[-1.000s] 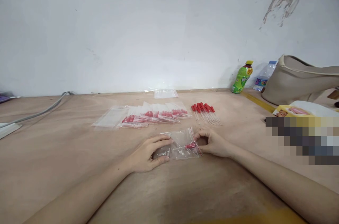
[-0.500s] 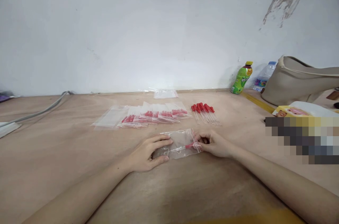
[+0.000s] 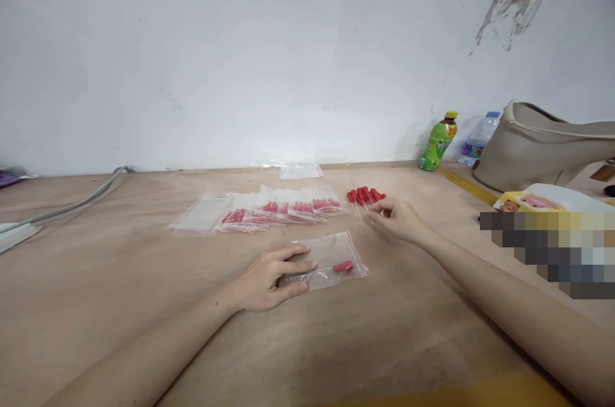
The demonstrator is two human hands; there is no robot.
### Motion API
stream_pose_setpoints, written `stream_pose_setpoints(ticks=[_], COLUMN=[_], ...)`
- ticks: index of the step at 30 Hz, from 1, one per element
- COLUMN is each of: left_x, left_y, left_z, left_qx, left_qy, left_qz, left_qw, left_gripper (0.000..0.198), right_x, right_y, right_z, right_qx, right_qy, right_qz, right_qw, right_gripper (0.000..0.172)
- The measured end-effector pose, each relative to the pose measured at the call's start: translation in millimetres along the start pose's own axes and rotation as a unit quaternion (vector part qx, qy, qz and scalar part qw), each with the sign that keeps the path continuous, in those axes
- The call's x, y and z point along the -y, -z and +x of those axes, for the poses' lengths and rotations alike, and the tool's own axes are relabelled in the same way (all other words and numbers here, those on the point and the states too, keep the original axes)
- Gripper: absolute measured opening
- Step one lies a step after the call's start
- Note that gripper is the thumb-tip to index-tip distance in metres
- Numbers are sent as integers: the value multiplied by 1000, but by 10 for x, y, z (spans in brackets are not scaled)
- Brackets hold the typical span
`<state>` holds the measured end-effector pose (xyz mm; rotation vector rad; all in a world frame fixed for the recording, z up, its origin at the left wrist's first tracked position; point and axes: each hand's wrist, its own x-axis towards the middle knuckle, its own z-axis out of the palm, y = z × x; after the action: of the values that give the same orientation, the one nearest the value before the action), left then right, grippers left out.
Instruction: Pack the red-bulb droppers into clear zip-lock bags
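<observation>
My left hand [image 3: 278,275] lies flat with fingers spread, pressing the left part of a clear zip-lock bag [image 3: 327,248] to the table. Inside that bag is a dropper with a red rubber bulb [image 3: 343,266]; its clear tube runs left under my fingers. My right hand [image 3: 396,220] is beside a pile of red-bulbed droppers [image 3: 365,194], fingers loosely bent and apart, partly covering the tubes. I see nothing held in it. Behind the bag, an overlapping row of zip-lock bags [image 3: 307,195] shows red bulbs inside; the leftmost bags [image 3: 199,211] show none.
More clear bags [image 3: 301,171] lie by the wall. At the right stand a green bottle [image 3: 437,143], a clear water bottle [image 3: 480,138] and a beige bag [image 3: 538,150], with a yellow package [image 3: 528,202] before them. A grey cable [image 3: 96,192] runs along the left.
My right hand has let go of the bag's right end and moved up and right to the dropper pile. My left hand stays on the bag, which now lies flatter.
</observation>
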<state>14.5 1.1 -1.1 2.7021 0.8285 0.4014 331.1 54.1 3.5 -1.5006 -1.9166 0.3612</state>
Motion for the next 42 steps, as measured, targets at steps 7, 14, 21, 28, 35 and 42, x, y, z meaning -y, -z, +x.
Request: stream_pose_setpoints(ticks=[7, 14, 21, 28, 35, 42], left_x=[-34, -43, -52, -42, -52, -49], left_y=[24, 27, 30, 21, 31, 21], left_z=[7, 9, 9, 11, 12, -8], left_qx=[17, 16, 11, 11, 10, 15], left_qy=[-14, -20, -23, -22, -12, 2], left_qz=[31, 30, 32, 34, 35, 37], left_qw=[999, 999, 999, 999, 999, 999], left_gripper=[36, 36, 37, 39, 46, 54], right_x=[-113, -81, -5, 76, 153, 115], right_y=[-121, -275, -26, -80, -314, -211], right_z=[584, 728, 623, -95, -346, -412], right_qx=[-99, -124, -156, -148, -19, 136], right_qy=[-77, -170, -125, -108, -188, -93], right_qz=[-207, -199, -61, 334, 508, 319], right_qw=[970, 957, 978, 924, 841, 933], right_gripper=[31, 27, 22, 38, 35, 33])
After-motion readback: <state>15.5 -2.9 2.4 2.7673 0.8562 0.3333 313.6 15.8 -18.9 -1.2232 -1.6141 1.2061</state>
